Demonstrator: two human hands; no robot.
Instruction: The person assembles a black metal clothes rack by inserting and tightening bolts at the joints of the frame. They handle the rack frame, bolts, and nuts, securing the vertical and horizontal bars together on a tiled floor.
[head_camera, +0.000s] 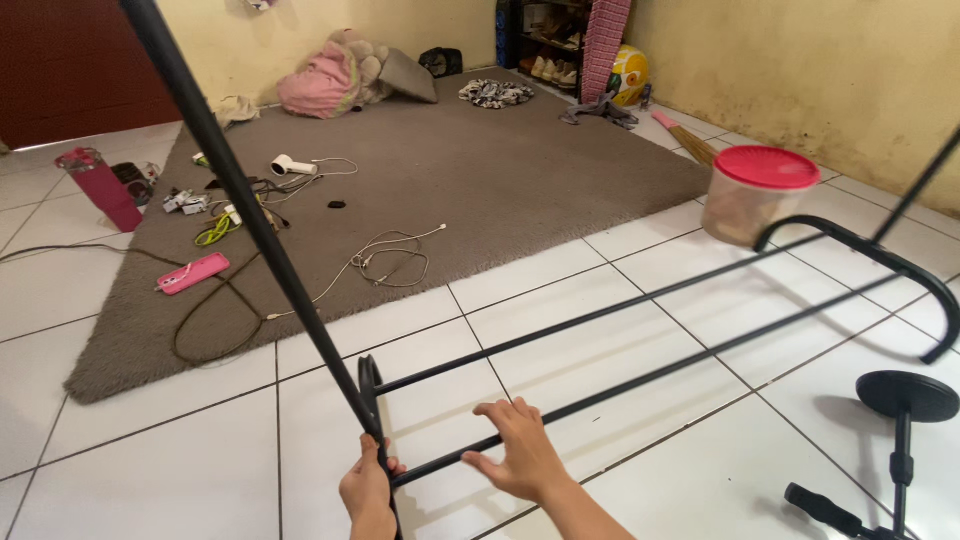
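A: The left hand is closed around the upright black pole low down, right where it meets the curved end of the rack base. The right hand lies on the nearer of the two long rails just beside that joint, fingers curled over it, thumb spread; a loose hold rather than a clamp, I'd judge.

B: So what could slip?

A: The pole leans up and away from the joint, out of view at the top. If it isn't seated, it could tip sideways and pull the light base off the white floor tiles.

B: And the fingers?

A: They sit close to the joint, so a sudden drop could pinch them between pole and rail.

B: Anything nearby to hit?

A: Right of the rack, a black round-topped stand rises near its far curved end. Beyond that end stands a tub with a red lid, close enough to be knocked if the rails swing.

B: Further out?

A: Behind the rack, the grey rug holds loose white cables, a pink phone and a hair dryer. A falling pole could land on them.
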